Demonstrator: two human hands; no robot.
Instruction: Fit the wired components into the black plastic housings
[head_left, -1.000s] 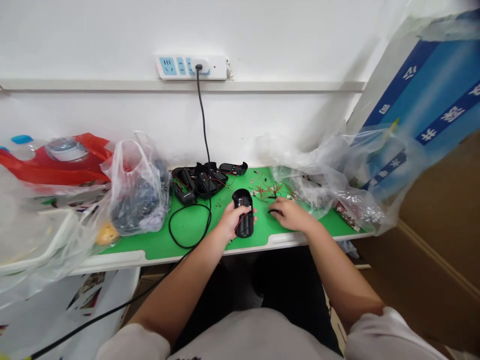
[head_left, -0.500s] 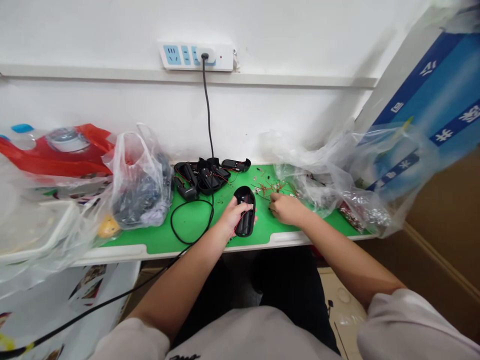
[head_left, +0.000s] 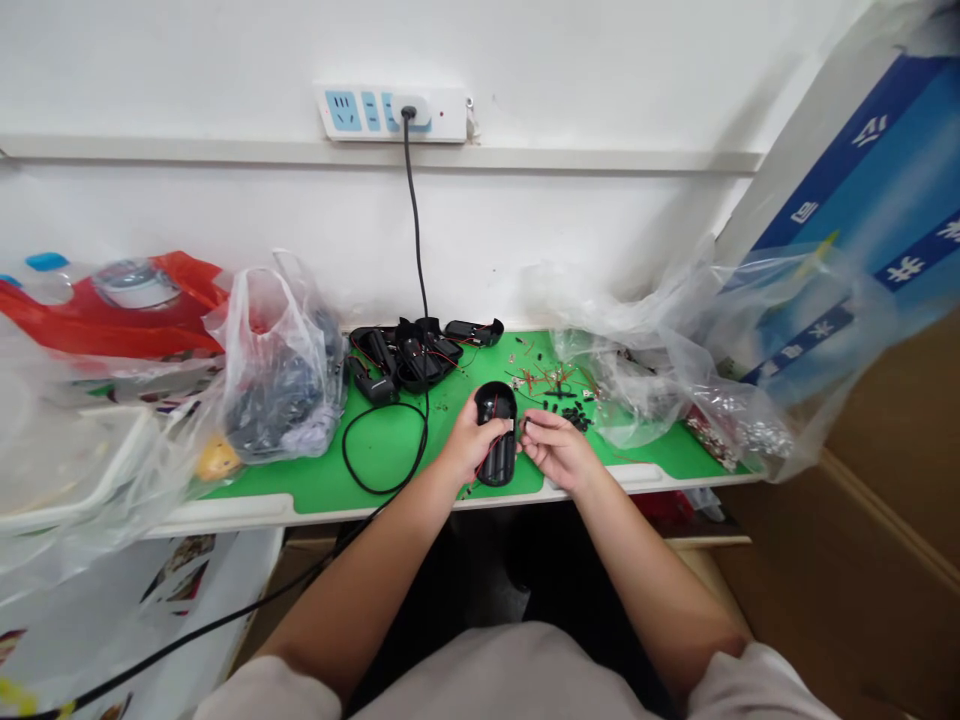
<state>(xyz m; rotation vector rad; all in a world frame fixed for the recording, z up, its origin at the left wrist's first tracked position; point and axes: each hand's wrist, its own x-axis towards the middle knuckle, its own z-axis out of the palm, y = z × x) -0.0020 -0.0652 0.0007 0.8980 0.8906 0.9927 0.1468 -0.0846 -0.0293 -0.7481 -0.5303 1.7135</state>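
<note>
My left hand [head_left: 474, 440] is closed round a black plastic shell [head_left: 496, 462], whose hollow side faces up with thin red wires in it. Just right of the shell, my right hand [head_left: 555, 447] pinches a small black part [head_left: 526, 426] between thumb and fingertips. Several small black pieces [head_left: 576, 416] lie on the green mat [head_left: 390, 445] beyond my right hand. Red wires and tiny metal parts [head_left: 551, 378] are scattered behind them. More black shells [head_left: 420, 355] with wires are heaped at the back of the mat.
A black cable [head_left: 418, 230] hangs from the wall socket strip [head_left: 394, 112] and loops over the mat. Filled plastic bags stand left [head_left: 281, 380] and right [head_left: 652, 375]. A yellow object [head_left: 218, 458] sits at the left, and a blue-and-white box [head_left: 862, 230] leans at the right.
My right hand has moved left and nearer to me, from the scattered parts to beside the shell, uncovering the small black pieces. My left hand and the shell have shifted slightly right and nearer.
</note>
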